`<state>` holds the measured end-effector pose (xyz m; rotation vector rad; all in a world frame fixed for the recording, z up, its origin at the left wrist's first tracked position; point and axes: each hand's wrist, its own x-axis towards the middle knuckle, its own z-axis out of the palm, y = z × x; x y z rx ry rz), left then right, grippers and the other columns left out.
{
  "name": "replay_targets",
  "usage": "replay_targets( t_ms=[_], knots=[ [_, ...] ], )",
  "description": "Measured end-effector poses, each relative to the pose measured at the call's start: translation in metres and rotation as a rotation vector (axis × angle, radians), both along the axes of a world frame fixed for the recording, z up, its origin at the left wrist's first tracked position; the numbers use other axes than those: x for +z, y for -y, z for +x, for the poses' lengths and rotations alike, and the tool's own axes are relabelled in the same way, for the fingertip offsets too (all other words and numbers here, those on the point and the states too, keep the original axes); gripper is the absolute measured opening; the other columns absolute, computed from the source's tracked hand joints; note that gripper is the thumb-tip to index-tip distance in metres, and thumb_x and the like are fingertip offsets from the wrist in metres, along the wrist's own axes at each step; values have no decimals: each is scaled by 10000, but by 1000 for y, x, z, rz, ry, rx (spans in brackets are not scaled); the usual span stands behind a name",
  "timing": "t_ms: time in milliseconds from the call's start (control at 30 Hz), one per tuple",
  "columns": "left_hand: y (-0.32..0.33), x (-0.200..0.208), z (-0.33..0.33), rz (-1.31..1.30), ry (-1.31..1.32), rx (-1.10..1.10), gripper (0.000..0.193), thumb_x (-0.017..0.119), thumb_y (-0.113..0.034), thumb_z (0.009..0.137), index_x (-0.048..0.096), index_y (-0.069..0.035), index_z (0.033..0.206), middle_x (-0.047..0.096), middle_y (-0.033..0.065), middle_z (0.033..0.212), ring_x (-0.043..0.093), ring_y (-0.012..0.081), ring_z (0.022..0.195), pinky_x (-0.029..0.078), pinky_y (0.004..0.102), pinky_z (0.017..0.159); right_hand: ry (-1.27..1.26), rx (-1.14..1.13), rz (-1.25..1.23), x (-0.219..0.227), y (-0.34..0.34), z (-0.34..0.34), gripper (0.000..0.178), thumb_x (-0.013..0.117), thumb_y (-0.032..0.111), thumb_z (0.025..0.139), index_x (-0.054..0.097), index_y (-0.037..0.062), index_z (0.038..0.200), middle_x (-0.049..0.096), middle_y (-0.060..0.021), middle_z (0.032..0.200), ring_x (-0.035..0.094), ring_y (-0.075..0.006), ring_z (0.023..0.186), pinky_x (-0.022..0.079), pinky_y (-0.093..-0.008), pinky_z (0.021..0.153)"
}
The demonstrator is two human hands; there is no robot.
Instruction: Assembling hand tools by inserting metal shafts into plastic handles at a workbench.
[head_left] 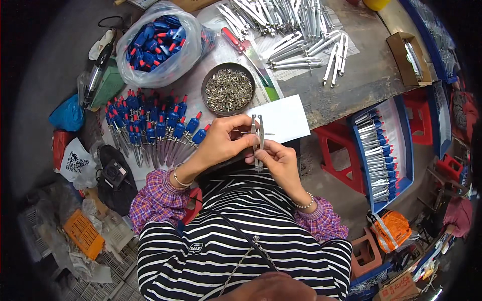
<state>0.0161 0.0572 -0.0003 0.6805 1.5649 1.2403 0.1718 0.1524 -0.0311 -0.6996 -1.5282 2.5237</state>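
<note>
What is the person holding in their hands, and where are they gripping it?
A metal compass, two legs upright. The left hand pinches its middle; the right hand grips the lower legs.

Even, soft light fills the scene, with only faint shadows under the hands. The white paper sheet and the metal parts on the bench glare slightly. Fisheye bending curves the edges, and black vignetted corners blur the outer clutter.
</note>
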Motion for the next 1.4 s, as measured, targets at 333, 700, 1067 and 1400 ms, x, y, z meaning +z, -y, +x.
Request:
replay_targets(
  t_ms=[333, 700, 1067, 1400],
  knots=[
    [2, -3, 1, 40, 99, 63, 195, 669, -4, 798, 609, 38, 978, 621, 16, 856, 575, 62, 742, 480, 206, 644, 60, 8, 126, -2, 0, 0, 247, 553, 8, 883, 591, -74, 1113, 679, -96, 880, 653, -137, 806, 508, -229, 723],
    [5, -1, 2, 91, 29, -3, 136, 660, 8, 799, 651, 35, 932, 628, 18, 721, 534, 36, 572, 406, 167, 491, 39, 33, 439, 4, -14, 5, 230, 635, -11, 800, 643, -35, 1029, 688, -90, 818, 632, -93, 745, 494, -220, 654],
    [8, 4, 3, 169, -102, -128, 120, 692, 21, 740, 662, 36, 855, 654, 46, 712, 586, 57, 600, 436, 184, 512, -195, -207, 1053, 17, -34, -8, 373, 629, -69, 658, 636, 13, 1022, 617, -133, 1087, 524, -358, 1147, 443, -399, 911],
    [3, 11, 7, 141, -330, -124, 137, 704, 8, 717, 666, 34, 847, 668, 76, 715, 599, 61, 594, 440, 191, 505, -192, -399, 701, 23, -33, -20, 692, 720, 7, 667, 435, -6, 1298, 426, -175, 1353, 463, -291, 1223, 442, -378, 954]
  ],
)
